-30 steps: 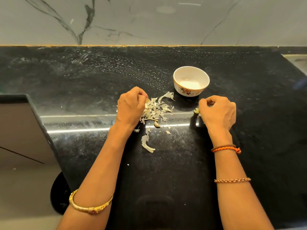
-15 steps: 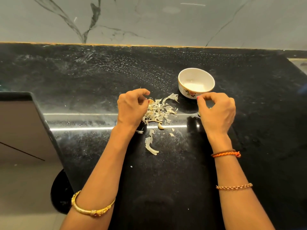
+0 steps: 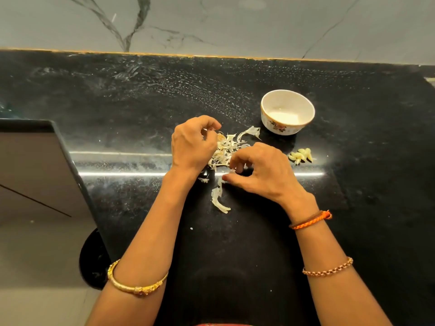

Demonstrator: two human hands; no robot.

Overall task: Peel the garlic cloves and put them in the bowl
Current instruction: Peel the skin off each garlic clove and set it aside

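both hands (image 3: 193,144) (image 3: 259,170) curl over the skins (image 3: 226,149), grip unclear; peeled cloves (image 3: 301,156) look small, firm, slick, best pinched at mid-body into the bowl (image 3: 287,111).

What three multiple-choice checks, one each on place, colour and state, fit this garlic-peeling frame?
1. Where do the peeled pale-yellow garlic cloves lie?
A. inside the bowl
B. on the black stone counter, right of the right hand
C. under the left hand

2. What colour is the small round ceramic bowl?
A. white with a floral print
B. plain blue
C. black

3. What state is the bowl in?
A. tipped on its side
B. upright, holding no cloves
C. covered by a lid

Answers: B, the cloves sit in a cluster on the counter below the bowl; A, flowers show on its white wall; B, its open mouth faces up and no cloves show inside.
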